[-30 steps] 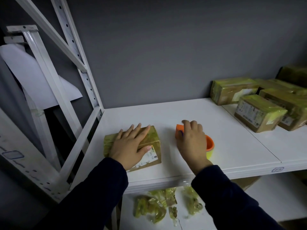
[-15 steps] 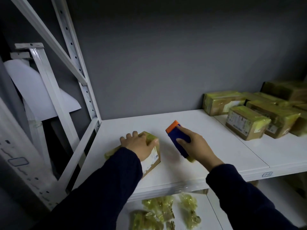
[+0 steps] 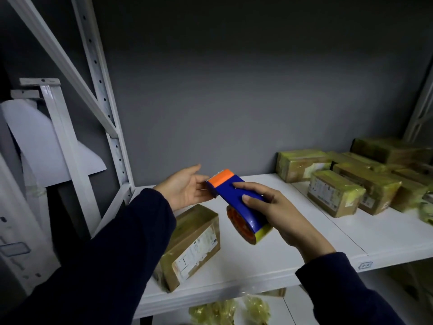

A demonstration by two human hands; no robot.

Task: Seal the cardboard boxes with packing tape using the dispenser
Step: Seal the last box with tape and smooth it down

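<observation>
Two hands meet at one tape dispenser (image 3: 228,195) above one box (image 3: 194,242)

Nearest, two dark sleeves (image 3: 121,266) reach in from the bottom corners. Between them, on the lower shelf (image 3: 296,308), lie two crumpled wads of yellowish tape (image 3: 212,313), side by side under the upper board's front edge.

One cardboard box, wrapped in yellowish tape and carrying one white label, sits on the white shelf (image 3: 304,242) close to its front edge and toward the left end, turned at an angle to that edge. Neither hand touches it.

Above the box, the right hand (image 3: 281,216) grips the single dispenser from the right, with fingers curled over the blue body and the thumb on its upper face. It is held clear of the shelf, tilted, with the orange toothed head up and to the left. The one roll of tape (image 3: 263,233) hangs at the low end, near the wrist.

The left hand (image 3: 185,191) is palm up with straight fingers and holds nothing. Its fingertips reach the toothed head; whether they touch it or any tape, I cannot tell.

Farther back, toward the shelf's rear right corner, taped boxes (image 3: 335,192) stand close together. At least five can be told apart, and the ones at the right edge blur. Two white perforated uprights (image 3: 100,90) rise at the left end, with one white sheet (image 3: 46,141) beside them. A grey wall (image 3: 234,90) closes the back.
</observation>
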